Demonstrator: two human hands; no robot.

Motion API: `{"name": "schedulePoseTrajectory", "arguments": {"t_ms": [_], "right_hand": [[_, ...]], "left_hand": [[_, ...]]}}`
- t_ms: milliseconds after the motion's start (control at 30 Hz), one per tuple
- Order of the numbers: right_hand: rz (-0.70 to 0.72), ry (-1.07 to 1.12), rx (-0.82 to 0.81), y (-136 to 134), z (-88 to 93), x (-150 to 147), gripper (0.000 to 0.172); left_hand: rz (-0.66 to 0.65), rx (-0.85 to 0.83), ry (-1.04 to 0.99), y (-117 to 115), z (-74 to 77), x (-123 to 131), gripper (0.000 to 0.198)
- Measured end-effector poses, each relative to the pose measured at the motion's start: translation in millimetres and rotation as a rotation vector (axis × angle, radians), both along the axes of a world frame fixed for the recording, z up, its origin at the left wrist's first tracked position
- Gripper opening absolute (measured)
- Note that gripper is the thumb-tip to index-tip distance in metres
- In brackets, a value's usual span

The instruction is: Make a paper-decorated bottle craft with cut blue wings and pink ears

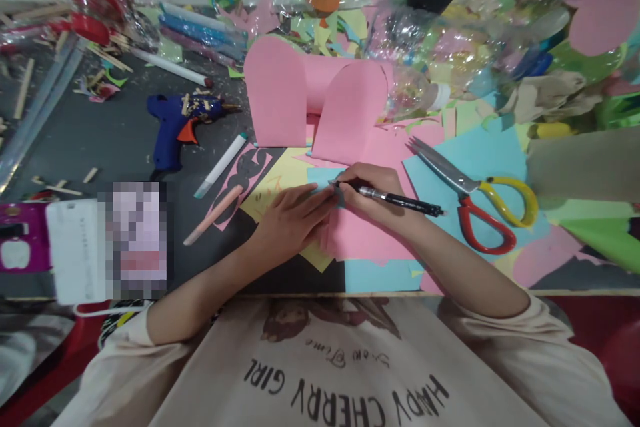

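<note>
My right hand (373, 197) grips a black pen (400, 199), its tip at the left, touching a small grey piece on the paper. My left hand (290, 220) lies beside it, fingers together, pressing down on that small piece and the pink paper sheet (360, 237) under both hands. Blue and yellow sheets lie under the pink one. A folded pink paper shape (320, 97) with two rounded flaps stands just beyond my hands.
Scissors (480, 197) with red and yellow handles lie to the right on blue paper. A blue glue gun (175, 123), a white marker (220, 165) and a pink pencil (215, 215) lie to the left. A white phone (75, 250) lies at the near left. Plastic bottles and paper scraps crowd the back.
</note>
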State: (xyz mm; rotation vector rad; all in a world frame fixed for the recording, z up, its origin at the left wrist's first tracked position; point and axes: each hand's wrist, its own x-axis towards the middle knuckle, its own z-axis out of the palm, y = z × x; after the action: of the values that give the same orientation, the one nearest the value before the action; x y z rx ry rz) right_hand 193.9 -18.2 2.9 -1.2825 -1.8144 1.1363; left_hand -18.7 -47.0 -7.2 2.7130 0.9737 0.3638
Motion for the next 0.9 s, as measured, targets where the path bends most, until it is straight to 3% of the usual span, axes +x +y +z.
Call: {"name": "schedulePoseTrajectory", "arguments": {"t_ms": [167,367,533,733,900], "right_hand": [[0.010,-0.027,0.015,-1.5,-1.7,-0.8,0.024],[-0.082,0.017,0.007,-3.4,-1.4,-2.0,0.018],[-0.016,0.008,0.007,-3.1,-0.5,-2.2,0.020],[-0.127,-0.008,0.032,-2.2,1.3,-2.7,0.017],[-0.029,0.007,0.022,-2.8,-1.0,-1.4,0.019]], "left_hand": [[0.002,0.001,-0.010,0.2,0.2,0.5,0.040],[0.001,0.068,-0.016,1.2,2.9,2.1,0.035],[0.009,0.067,-0.002,0.9,3.5,2.9,0.035],[0.001,0.071,0.006,1.6,2.7,2.5,0.035],[0.006,0.072,0.003,1.5,2.8,2.5,0.035]]}}
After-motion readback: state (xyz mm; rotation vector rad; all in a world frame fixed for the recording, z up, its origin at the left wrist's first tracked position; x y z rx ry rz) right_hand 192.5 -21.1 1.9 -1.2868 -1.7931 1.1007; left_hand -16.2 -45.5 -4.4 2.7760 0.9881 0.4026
